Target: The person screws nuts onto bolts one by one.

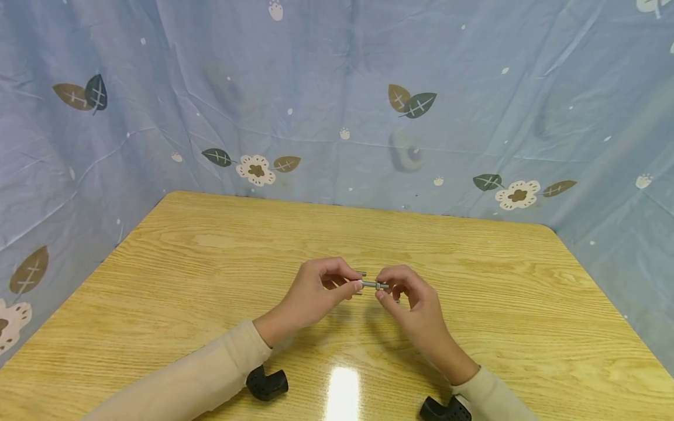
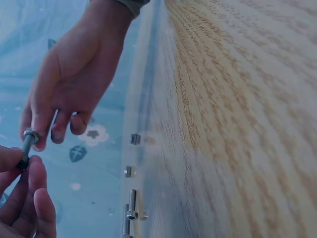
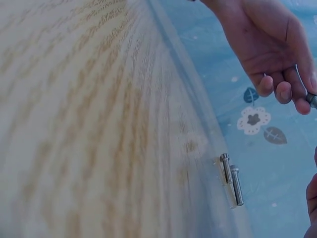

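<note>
My left hand (image 1: 318,289) pinches the head end of a metal bolt (image 1: 370,284) above the table. A nut (image 1: 378,286) sits around the bolt's shank, and my right hand (image 1: 418,301) pinches it between thumb and fingertip. In the left wrist view the bolt (image 2: 28,146) runs between both hands, with its dark head in the left fingers. Two loose bolts (image 3: 237,186) lie side by side on the table in the right wrist view. Two nuts (image 2: 134,139) stand apart from the bolts in the left wrist view.
The wooden table (image 1: 237,234) reaches back to a blue patterned curtain (image 1: 337,88). A black angled piece (image 1: 267,384) shows beside the left sleeve, and another black piece (image 1: 444,409) beside the right sleeve. Light glares on the tabletop near the front.
</note>
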A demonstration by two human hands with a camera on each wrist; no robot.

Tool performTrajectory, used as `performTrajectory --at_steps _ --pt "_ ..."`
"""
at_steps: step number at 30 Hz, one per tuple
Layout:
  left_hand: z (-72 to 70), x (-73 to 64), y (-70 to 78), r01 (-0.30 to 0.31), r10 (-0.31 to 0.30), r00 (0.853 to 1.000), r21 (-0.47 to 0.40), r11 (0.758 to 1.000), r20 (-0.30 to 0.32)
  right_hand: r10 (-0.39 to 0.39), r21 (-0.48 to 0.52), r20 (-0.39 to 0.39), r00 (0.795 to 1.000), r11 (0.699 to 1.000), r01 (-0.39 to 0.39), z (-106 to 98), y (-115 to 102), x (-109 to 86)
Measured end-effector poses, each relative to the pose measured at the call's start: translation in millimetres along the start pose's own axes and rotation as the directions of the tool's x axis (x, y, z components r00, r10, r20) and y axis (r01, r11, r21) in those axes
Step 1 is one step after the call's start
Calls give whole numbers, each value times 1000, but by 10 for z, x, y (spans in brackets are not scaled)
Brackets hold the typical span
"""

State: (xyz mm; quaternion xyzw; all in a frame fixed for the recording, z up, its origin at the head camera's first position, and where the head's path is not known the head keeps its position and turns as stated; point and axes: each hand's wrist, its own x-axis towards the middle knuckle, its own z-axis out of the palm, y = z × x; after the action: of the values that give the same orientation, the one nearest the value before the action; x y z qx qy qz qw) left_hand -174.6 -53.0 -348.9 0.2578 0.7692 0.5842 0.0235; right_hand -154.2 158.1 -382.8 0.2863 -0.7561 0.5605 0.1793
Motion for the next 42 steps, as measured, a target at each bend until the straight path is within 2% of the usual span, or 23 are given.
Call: performTrajectory --at_steps 6,12,22,36,39,42 --pt "5 -6 7 -9 9 1000 4 1000 8 66 1 -5 998 998 -66 -11 -15 -10" --pt "11 -10 13 -11 11 1000 6 1000 8 96 -7 10 995 995 -96 -18 -15 -11" --pt "10 -6 -1 -14 14 1000 12 1000 7 -4 3 1 1000 1000 4 -1 -12 3" --pt "17 -10 4 -23 23 1000 9 1000 4 86 -26 11 996 996 -86 -11 -21 -4" --pt "15 -6 -4 -22 22 1000 11 1000 2 48 -15 9 999 999 -48 -6 -17 1" --pt "11 -3 -6 -23 23 1000 7 1000 4 -23 1 6 1000 1000 23 -1 -8 11"
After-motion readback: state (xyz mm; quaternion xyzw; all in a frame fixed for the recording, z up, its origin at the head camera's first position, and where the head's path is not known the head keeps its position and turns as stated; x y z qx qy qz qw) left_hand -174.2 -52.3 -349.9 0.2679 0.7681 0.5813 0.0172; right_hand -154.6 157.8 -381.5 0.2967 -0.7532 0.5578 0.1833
